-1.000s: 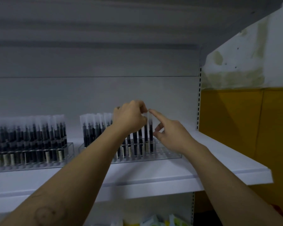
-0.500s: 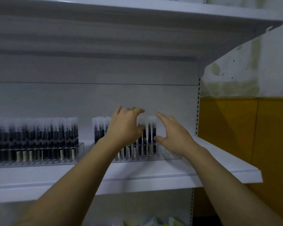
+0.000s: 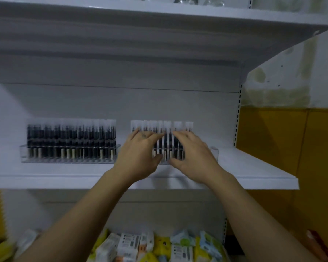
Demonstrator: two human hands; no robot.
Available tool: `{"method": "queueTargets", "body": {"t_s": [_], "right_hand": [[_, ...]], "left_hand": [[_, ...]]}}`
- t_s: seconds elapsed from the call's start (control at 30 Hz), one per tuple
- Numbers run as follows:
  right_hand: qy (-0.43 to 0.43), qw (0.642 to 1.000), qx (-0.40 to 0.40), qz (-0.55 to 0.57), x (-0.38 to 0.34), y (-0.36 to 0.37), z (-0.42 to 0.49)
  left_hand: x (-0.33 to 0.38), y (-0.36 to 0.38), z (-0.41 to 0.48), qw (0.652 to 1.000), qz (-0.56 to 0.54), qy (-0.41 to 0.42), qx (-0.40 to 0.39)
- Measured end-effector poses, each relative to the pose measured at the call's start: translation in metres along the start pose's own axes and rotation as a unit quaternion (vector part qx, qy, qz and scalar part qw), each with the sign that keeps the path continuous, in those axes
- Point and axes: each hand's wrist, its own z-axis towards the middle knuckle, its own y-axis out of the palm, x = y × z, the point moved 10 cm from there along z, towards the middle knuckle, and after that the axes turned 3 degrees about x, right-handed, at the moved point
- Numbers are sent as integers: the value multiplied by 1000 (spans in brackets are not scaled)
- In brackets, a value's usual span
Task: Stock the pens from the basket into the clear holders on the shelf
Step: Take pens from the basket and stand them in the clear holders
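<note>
Two clear holders stand on the white shelf (image 3: 254,167). The left holder (image 3: 70,156) is packed with several dark pens with frosted caps. The right holder (image 3: 214,153) carries a row of the same pens (image 3: 167,140), partly hidden behind my hands. My left hand (image 3: 138,156) lies flat in front of that row, fingers straight against the pens, thumb low by the holder's front. My right hand (image 3: 191,154) mirrors it on the right side, fingers spread over the pens. Neither hand grips a pen. The basket is out of view.
An upper shelf (image 3: 178,21) overhangs close above. Below the pen shelf lies a bin of colourful small packets (image 3: 159,244). The perforated shelf upright (image 3: 238,114) and a yellow wall panel (image 3: 292,148) bound the right side.
The view has tilted down, bringing the lower packets into sight. My left hand has opened from a pinch at the pen caps, and both hands now lie spread against the right holder's pens.
</note>
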Motion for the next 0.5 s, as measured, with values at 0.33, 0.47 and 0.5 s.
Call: {"method": "queueTargets", "body": {"t_s": [0.33,0.47,0.5], "right_hand": [[-18,992,-30,123,-50,70,-62],[1,985,-73,157,-51,116,-90],[7,985,-86,152,-51,128,-97]], "left_hand": [[-37,-2,-100,998,12,-59,-32],[-58,23,-147,992,-2,-93,-80],[-64,32,-161,990,-10,-107,-94]]}}
